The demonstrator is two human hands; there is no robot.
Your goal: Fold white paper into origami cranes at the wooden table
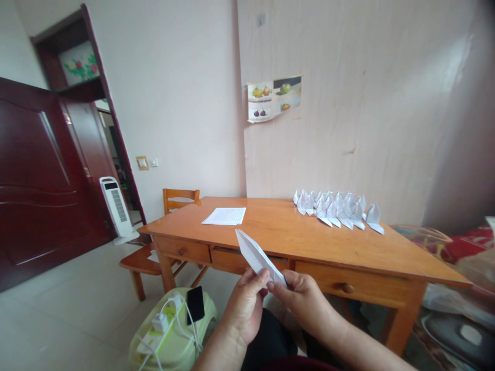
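Observation:
A folded sheet of white paper, long and narrow with a pointed far end, is held in the air before the table's front edge. My left hand pinches its lower left side between thumb and fingers. At its near right end, my right hand grips it with the thumb on top. Both thumbs lie close together. On the right part of the wooden table, several folded paper pieces stand upright in rows. A stack of written paper sheets lies flat toward the table's left side.
A green stool at lower left carries a power strip, white cables and a black phone. Behind the table's left end stands a wooden chair. A white heater is near the doorway. Bags are piled at right.

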